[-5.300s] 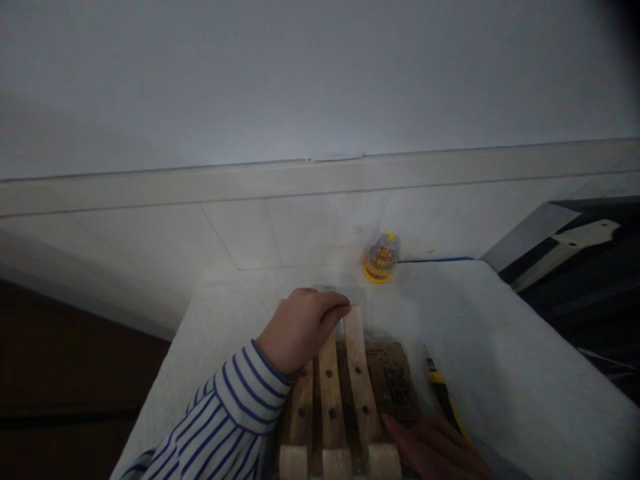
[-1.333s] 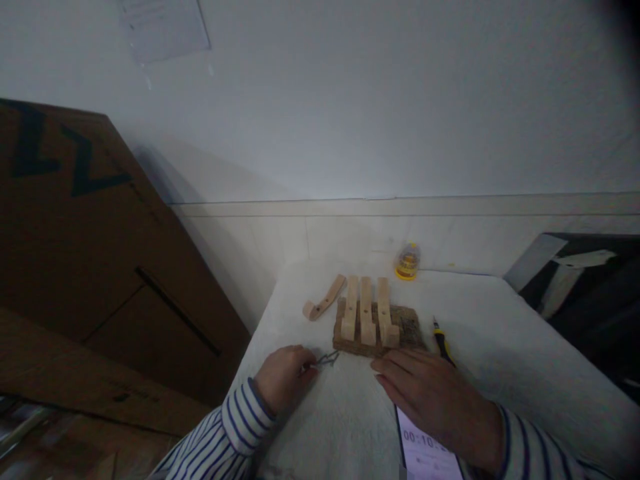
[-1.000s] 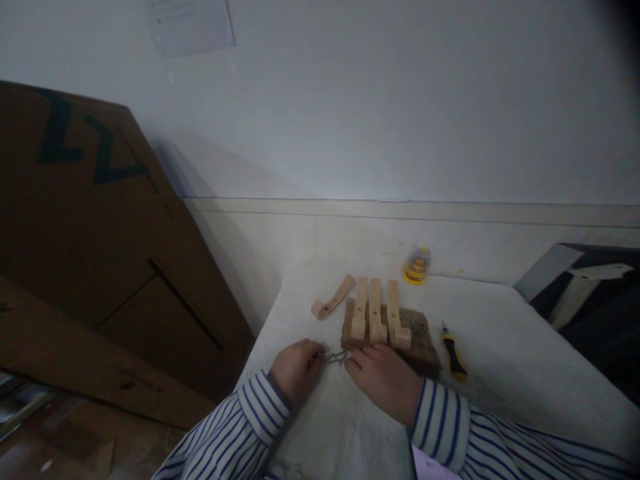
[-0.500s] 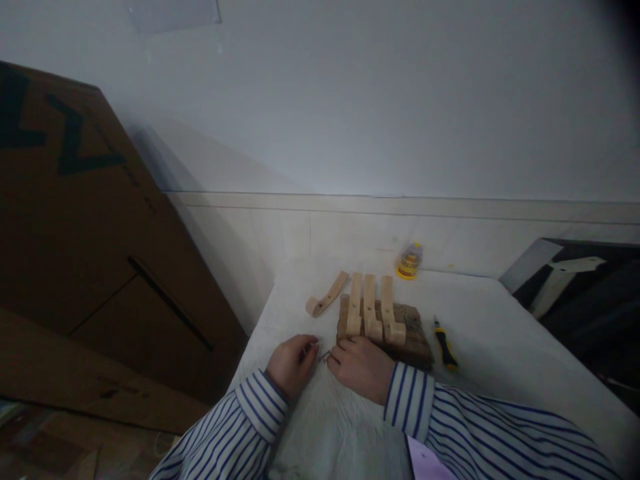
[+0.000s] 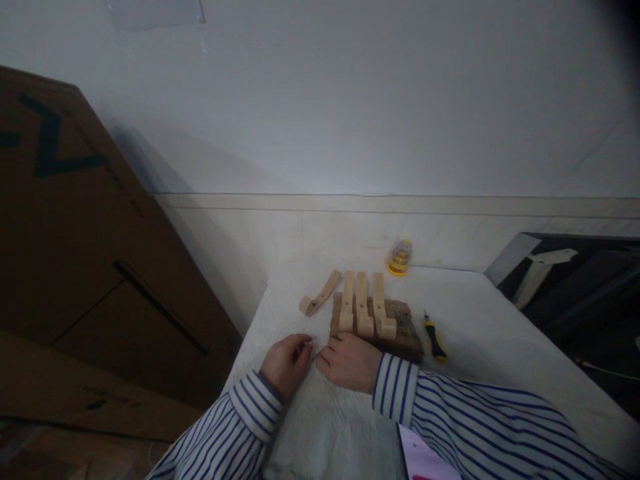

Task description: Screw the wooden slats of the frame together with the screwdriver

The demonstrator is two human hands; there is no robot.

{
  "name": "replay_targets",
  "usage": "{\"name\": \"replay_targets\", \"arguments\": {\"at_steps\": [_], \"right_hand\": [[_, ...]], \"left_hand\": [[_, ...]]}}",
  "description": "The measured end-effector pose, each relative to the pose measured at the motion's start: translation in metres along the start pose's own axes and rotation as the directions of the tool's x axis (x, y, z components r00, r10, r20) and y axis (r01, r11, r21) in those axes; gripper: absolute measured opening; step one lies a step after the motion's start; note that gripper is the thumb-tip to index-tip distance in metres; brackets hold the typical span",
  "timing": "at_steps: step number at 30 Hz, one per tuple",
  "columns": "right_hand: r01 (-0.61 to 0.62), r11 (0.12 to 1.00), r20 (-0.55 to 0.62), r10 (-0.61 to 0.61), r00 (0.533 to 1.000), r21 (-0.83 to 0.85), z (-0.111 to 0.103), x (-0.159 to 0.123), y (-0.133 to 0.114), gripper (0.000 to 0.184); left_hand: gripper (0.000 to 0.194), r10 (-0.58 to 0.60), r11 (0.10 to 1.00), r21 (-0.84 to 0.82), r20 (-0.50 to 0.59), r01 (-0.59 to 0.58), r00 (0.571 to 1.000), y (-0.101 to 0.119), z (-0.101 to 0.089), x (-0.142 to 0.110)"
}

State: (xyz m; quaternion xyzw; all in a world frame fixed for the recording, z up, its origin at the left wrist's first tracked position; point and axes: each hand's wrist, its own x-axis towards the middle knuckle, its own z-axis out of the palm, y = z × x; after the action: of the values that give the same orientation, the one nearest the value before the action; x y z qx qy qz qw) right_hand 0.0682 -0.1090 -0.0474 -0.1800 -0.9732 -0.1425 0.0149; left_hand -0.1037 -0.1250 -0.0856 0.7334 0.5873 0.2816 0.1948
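My left hand (image 5: 285,363) and my right hand (image 5: 350,362) rest close together on the white table (image 5: 480,360), near its left front. Both have their fingers curled around a small thin metal piece between them, which is hardly visible now. Just beyond my right hand lies a brown board (image 5: 407,330) with three pale wooden hooks (image 5: 361,312) lying side by side on it. A fourth wooden hook (image 5: 320,302) lies loose on the table to the left of the board.
A yellow-and-black screwdriver (image 5: 433,335) lies right of the board. A small yellow-based container (image 5: 399,257) stands at the wall. A big cardboard box (image 5: 80,267) leans on the left. Dark items (image 5: 575,280) sit at right; a pink-white screen (image 5: 425,460) lies by my right sleeve.
My right hand has come across from the table's middle to meet the left hand at the small metal piece. The view has drifted slightly; the board and hooks lie as before.
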Motion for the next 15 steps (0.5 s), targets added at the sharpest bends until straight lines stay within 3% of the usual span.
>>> {"name": "replay_targets", "arguments": {"at_steps": [11,15], "right_hand": [[-0.065,0.995,-0.076,0.071,0.995,0.075,-0.027,-0.03,0.017,0.015],[-0.152,0.978,-0.136,0.172,0.976,0.141,-0.039,-0.047,0.024,0.017]], "left_hand": [[0.029,0.019,1.0,0.016,0.0,-0.019,1.0,0.003,-0.001,-0.001],[0.031,0.007,1.0,0.028,0.015,-0.007,1.0,0.006,-0.002,-0.001]]}}
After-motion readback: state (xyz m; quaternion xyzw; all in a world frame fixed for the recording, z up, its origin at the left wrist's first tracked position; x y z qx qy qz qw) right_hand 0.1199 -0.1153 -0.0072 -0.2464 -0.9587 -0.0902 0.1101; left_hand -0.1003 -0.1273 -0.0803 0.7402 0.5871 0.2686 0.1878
